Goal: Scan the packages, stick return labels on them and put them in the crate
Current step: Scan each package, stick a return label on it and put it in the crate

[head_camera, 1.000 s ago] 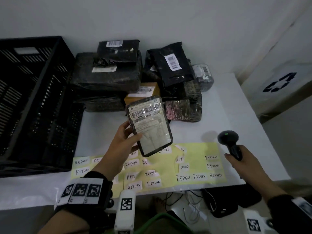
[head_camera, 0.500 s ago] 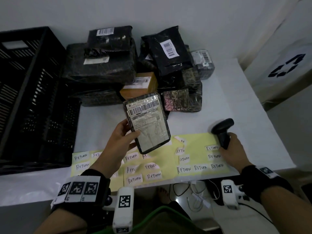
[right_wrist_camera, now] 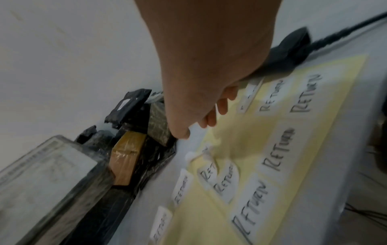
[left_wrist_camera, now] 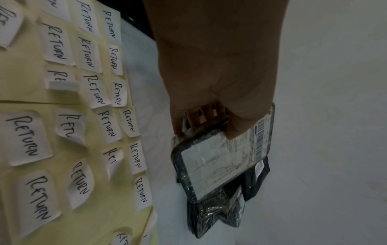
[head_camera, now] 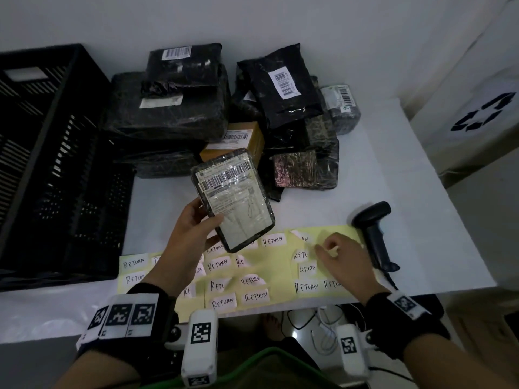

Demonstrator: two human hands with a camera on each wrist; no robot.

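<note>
My left hand [head_camera: 196, 226] grips a small flat package [head_camera: 233, 197] by its lower left edge, thumb on the front. It is wrapped in clear film, and a barcode label fills its face. It hangs tilted above the table, just over the yellow sheets of white RETURN labels [head_camera: 280, 258]. My right hand [head_camera: 327, 249] hovers over the right sheet with loosely curled fingers, tips down at a label, holding nothing I can make out. The black scanner [head_camera: 375, 234] lies on the table just right of that hand. The left wrist view shows the package [left_wrist_camera: 215, 165] held beside the labels [left_wrist_camera: 90, 89].
A black slatted crate [head_camera: 56, 164] stands at the left of the white table [head_camera: 393, 178]. A pile of dark wrapped packages [head_camera: 168, 113] and a brown box [head_camera: 238, 138] sit at the back. A white box with a recycling mark [head_camera: 483, 113] is at the right. Cables [head_camera: 323, 327] hang below the front edge.
My right hand set the scanner down on the table, let go of it and moved left onto the label sheet. The left hand still holds the package in about the same place.
</note>
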